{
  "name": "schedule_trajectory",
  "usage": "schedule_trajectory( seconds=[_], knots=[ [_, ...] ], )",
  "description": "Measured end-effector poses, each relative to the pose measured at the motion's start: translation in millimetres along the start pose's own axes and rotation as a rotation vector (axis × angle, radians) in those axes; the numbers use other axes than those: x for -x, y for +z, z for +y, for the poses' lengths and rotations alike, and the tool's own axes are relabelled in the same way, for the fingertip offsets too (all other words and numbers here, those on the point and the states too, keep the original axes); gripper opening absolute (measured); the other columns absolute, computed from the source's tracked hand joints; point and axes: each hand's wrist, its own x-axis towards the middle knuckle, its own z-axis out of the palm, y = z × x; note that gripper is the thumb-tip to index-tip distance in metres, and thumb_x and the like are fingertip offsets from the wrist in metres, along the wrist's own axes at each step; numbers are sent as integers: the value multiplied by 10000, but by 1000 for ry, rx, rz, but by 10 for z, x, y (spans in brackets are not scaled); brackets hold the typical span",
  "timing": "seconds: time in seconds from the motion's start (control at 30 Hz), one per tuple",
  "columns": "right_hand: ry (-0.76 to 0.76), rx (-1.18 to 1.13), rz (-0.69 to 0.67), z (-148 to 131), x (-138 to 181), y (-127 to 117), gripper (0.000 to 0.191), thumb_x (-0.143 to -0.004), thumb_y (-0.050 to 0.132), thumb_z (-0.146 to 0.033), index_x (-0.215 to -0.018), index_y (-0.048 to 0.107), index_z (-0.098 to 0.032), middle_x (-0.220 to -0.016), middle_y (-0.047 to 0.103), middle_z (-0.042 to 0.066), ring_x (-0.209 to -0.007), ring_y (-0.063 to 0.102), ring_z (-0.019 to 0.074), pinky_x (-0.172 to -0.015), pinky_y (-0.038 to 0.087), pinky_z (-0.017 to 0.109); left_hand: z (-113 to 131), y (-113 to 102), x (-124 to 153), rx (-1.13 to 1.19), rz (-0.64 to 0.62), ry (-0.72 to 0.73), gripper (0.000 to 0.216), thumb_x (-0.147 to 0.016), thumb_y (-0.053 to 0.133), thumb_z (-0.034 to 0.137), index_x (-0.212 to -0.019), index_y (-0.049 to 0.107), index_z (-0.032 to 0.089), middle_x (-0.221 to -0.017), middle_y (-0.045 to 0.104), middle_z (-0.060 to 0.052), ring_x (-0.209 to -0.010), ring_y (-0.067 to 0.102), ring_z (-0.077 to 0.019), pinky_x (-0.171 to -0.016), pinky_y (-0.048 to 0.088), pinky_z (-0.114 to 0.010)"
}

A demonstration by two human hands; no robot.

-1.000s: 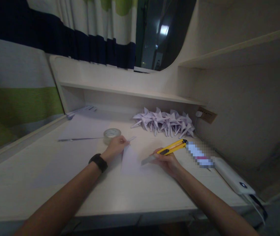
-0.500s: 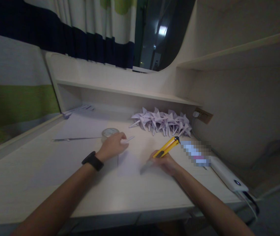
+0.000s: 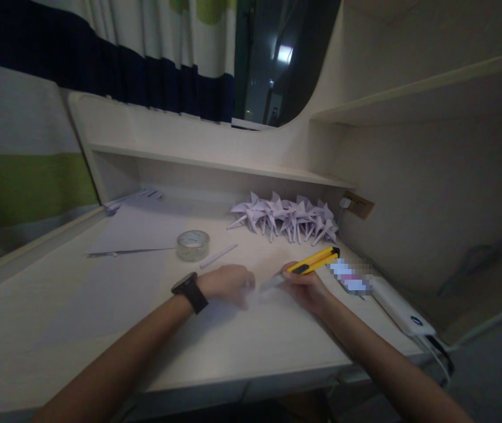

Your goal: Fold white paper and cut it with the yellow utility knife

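My right hand is closed around a yellow utility knife, its blade out and pointing left, low over the desk. The blade is smeared by motion. My left hand, with a dark watch on the wrist, is just left of the blade tip. Its fingers are blurred, and I cannot tell whether they hold anything. Beyond it lies a thin rolled paper stick, and next to that a roll of clear tape. The small paper piece seen earlier is hidden or blurred near my left hand.
White paper pinwheels are piled at the back of the desk. Paper sheets lie on the left. To the right are a phone, partly pixelated, and a white power strip with cables. A shelf runs above the back.
My left hand has let go of the paper stick, which now lies by the tape, and has moved right and nearer. The knife has tipped flatter, its blade closer to my left hand.
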Motion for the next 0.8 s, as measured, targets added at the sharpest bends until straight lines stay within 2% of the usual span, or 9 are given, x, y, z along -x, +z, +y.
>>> schedule_trajectory(
  seconds=[0.07,0.2,0.33,0.5,0.63,0.8],
  knots=[
    [-23,24,40,5,80,-24,220,-598,825,-226,-773,702,-173,-813,710,41,-802,653,197,-802,525,364,-9,-16,-16,24,-38,-19,478,-561,830,349,-993,664,228,-872,653,-24,-770,580,-221,-633,369,-268],
    [-55,38,104,70,186,-58,219,-597,833,-234,-776,715,-190,-795,704,23,-793,645,180,-799,521,335,32,-51,21,87,-52,37,439,-590,810,323,-985,652,214,-920,639,-29,-819,574,-217,-661,380,-261],
    [-33,83,105,90,196,-54,230,-585,843,-246,-767,718,-181,-802,710,38,-778,638,174,-779,508,310,97,-56,99,147,5,17,317,-646,752,268,-932,643,190,-903,649,-32,-808,580,-206,-657,380,-257],
    [-21,50,144,74,186,-67,235,-563,847,-241,-749,715,-186,-798,703,25,-782,638,182,-761,518,314,88,56,112,229,85,7,155,-726,647,205,-881,659,197,-838,683,-18,-745,599,-187,-635,370,-252],
    [-17,75,117,92,198,-76,230,-570,839,-217,-764,717,-193,-813,713,28,-783,637,175,-756,513,303,84,138,76,189,128,74,169,-802,577,212,-915,703,208,-869,713,-41,-789,623,-199,-703,388,-267],
    [-16,102,113,87,216,-39,243,-535,847,-222,-733,709,-193,-791,723,38,-730,634,182,-715,494,319,104,136,53,170,148,74,203,-838,539,218,-874,739,212,-851,730,-54,-788,641,-204,-732,400,-273]
  ],
)
